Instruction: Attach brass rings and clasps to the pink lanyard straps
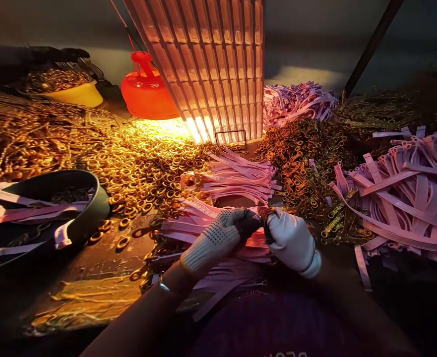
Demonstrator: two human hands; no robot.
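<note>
Left hand [218,238] | right hand [290,238] | small clasp [263,213] pinched between fingertips

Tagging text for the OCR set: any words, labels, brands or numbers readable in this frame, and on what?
Nothing can be read for certain.
Dark shirt, bottom edge: pale letters cut off by the frame and upside down, unreadable.
Pink strips: no print can be made out.
Gloved left hand and right hand, pinching a small piece between them: only a dot pattern on the left glove, no text.
Red lamp, dark bowl: no marks visible.
</note>
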